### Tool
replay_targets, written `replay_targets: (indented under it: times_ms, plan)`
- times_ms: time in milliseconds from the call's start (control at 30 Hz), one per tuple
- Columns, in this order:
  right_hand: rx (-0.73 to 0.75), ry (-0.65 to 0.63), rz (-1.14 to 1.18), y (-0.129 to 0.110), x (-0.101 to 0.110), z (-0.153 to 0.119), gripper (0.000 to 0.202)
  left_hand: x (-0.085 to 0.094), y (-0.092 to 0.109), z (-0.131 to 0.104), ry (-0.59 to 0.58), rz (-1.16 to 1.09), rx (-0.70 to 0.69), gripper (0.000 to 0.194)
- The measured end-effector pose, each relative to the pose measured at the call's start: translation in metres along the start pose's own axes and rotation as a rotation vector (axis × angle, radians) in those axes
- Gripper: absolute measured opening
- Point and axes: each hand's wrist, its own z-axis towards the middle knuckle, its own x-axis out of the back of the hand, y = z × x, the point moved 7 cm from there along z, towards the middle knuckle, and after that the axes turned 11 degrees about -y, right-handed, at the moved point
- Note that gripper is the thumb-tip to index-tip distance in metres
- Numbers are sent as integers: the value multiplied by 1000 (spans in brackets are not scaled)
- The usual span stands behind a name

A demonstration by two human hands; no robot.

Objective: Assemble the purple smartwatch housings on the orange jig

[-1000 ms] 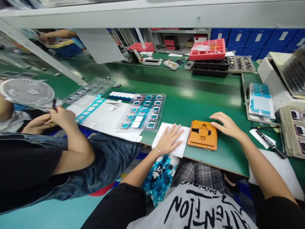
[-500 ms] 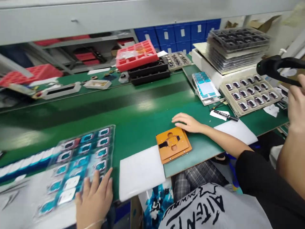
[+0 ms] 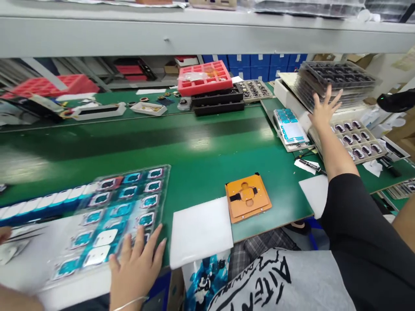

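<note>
My left hand (image 3: 138,261), fingers spread, lies at the near right edge of a clear plastic tray (image 3: 166,183). The tray holds several small rounded-square frames, many with blue film. My right hand (image 3: 325,111) is stretched out to the far right, fingers apart, in front of the stack of clear and black trays (image 3: 340,74); I cannot tell if it touches them. Below my right forearm is a beige tray (image 3: 352,137) of dark-and-white frames, partly hidden. An orange fixture block (image 3: 248,207) with a watch-shaped recess sits on the green bench, away from both hands.
A white foam sheet (image 3: 201,233) lies left of the orange block. Blue-filmed sheets (image 3: 293,131) and a black marker (image 3: 311,166) lie to the right. Red (image 3: 210,77) and black trays are stacked at the back. Co-workers' fingers (image 3: 4,234) and forearm (image 3: 405,220) show at the sides.
My right hand has left the orange block and swung up and right towards the tray stack. The co-worker's raised hand at the right has gone. The view has shifted; my left hand stays at the tray.
</note>
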Motion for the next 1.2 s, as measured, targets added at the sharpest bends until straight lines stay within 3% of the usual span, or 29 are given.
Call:
replay_targets:
  times_ms: [200, 333, 400, 500, 600, 667, 800, 900, 1000, 1067, 1133, 1167, 1200]
  plan:
    - [228, 23, -102, -4, 1, 24, 50, -2, -2, 5, -46, -86, 89, 59]
    - [278, -28, -118, -6, 2, 36, 40, 29, 31, 32, 64, -134, -6, 54]
    - [297, -44, -120, -5, 3, 38, 42, 56, 64, 59, 112, -183, -119, 52]
    - [352, -21, -72, -5, 3, 34, 34, 95, 132, 113, 77, -322, -339, 44]
    - [397, 39, 12, -8, 0, 25, 24, 115, 206, 179, -118, -727, -478, 32]
    - [411, 70, 73, -10, -5, 19, 21, 110, 252, 227, -348, -1225, -388, 29]
    - [436, 143, 285, -3, -9, 12, 26, 96, 353, 308, -594, -1456, -309, 32]
    - [399, 154, 344, 3, -9, 12, 27, 83, 424, 347, -709, -1611, -268, 38]
    - [356, 138, 286, -6, -12, 6, 30, 72, 485, 366, -770, -1732, -254, 51]
    - [365, 136, 232, -21, -15, -6, 28, 68, 513, 371, -801, -1800, -279, 55]
    - [498, 97, 164, -41, -22, -24, 22, 65, 527, 375, -803, -1829, -303, 53]
    - [605, 70, 132, -48, -25, -35, 22, 66, 528, 377, -750, -1792, -341, 54]
    - [709, 65, 113, -51, -25, -46, 22, 72, 525, 381, -615, -1637, -454, 65]
